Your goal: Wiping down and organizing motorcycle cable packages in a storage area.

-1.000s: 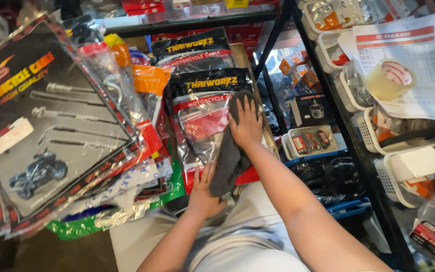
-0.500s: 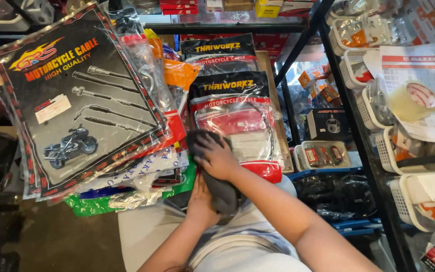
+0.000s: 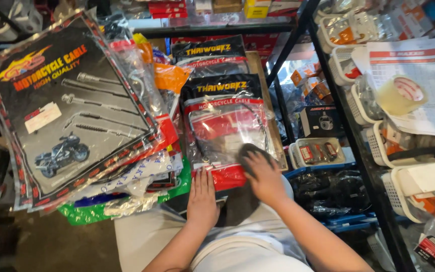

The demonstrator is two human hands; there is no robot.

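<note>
Cramped parts shop: metal shelving (image 3: 363,151) at 3 o'clock, packet stack (image 3: 71,116) at 10. Left hand (image 3: 202,199) lay flat, open on cable packet (image 3: 225,126); right hand (image 3: 263,176) pressed a dark cloth (image 3: 250,151), fingers curled.

The left hand (image 3: 202,199) lies flat, fingers straight, on the red lower edge of a clear cable packet (image 3: 225,128). The right hand (image 3: 263,176) presses a dark cloth (image 3: 250,151) against the same packet. A fanned stack of larger packets (image 3: 66,111) lies to the left. On the shelf rack (image 3: 348,131) to the right sit white baskets (image 3: 404,186) and a roll of tape (image 3: 401,95).
</note>
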